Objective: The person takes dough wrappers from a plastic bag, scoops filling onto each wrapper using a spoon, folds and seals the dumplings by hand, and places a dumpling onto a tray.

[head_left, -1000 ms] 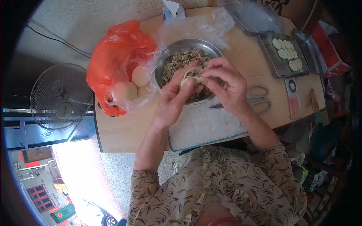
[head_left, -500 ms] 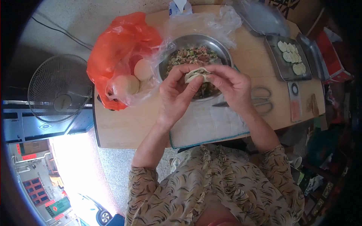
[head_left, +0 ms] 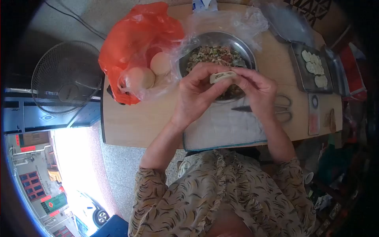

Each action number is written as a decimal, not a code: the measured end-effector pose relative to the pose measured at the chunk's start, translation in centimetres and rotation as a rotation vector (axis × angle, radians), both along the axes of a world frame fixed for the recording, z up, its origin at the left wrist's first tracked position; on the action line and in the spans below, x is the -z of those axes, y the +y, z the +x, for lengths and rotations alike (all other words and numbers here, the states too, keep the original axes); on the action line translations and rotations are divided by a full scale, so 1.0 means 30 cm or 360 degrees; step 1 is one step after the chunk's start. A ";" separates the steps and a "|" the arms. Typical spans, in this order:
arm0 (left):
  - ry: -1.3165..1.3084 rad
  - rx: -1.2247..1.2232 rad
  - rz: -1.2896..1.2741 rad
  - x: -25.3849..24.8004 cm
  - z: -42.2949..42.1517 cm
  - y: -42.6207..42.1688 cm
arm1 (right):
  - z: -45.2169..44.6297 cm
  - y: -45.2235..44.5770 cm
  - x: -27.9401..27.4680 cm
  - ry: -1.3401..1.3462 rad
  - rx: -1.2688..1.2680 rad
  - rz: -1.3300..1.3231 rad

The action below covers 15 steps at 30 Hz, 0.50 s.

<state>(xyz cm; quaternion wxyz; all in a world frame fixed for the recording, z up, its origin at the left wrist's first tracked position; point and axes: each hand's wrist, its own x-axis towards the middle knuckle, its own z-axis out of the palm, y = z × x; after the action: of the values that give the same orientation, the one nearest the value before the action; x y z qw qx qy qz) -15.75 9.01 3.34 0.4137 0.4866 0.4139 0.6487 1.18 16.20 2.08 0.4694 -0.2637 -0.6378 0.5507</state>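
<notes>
Over the near side of a steel bowl (head_left: pixel 251 52), a pale dumpling (head_left: pixel 222 76) is pinched between both hands. My left hand (head_left: pixel 196 94) grips its left end with thumb and fingertips, and my right hand (head_left: pixel 257 90) pinches the right end. The dough is folded up, with its upper edge partly apart. Chopped filling (head_left: pixel 216 56) with green and pinkish bits lies in the bowl. To the left, two stacks of round wrappers (head_left: pixel 141 77) sit in a clear plastic bag. A white cloth (head_left: pixel 225 128) lies below my hands.
Scissors (head_left: pixel 283 110) lie right of my right hand, blades pointing left onto the cloth. A metal tray (head_left: pixel 301 81) at the right holds several finished dumplings (head_left: pixel 314 65). A red plastic bag (head_left: pixel 132 37) stands behind the wrappers. A fan (head_left: pixel 67 85) is beyond the table's left edge.
The dumpling's edges are closer together than before, and my fingers have shifted along it. The whole view has moved slightly, so the table appears farther right and higher.
</notes>
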 end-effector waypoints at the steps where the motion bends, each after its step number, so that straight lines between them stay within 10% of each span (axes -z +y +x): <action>1: -0.0057 0.0023 -0.0025 -0.012 0.005 -0.002 | 0.003 0.003 0.002 0.0001 0.0008 -0.0016; 15: 0.0322 -0.0163 -0.0097 -0.015 -0.029 -0.013 | 0.015 0.000 -0.017 -0.0080 -0.0045 0.0018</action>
<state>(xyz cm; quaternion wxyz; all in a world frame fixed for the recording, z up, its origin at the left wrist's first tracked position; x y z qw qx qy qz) -16.62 8.62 3.78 0.3507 0.5150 0.4975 0.6036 1.64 16.21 2.60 0.4469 -0.2659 -0.6563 0.5467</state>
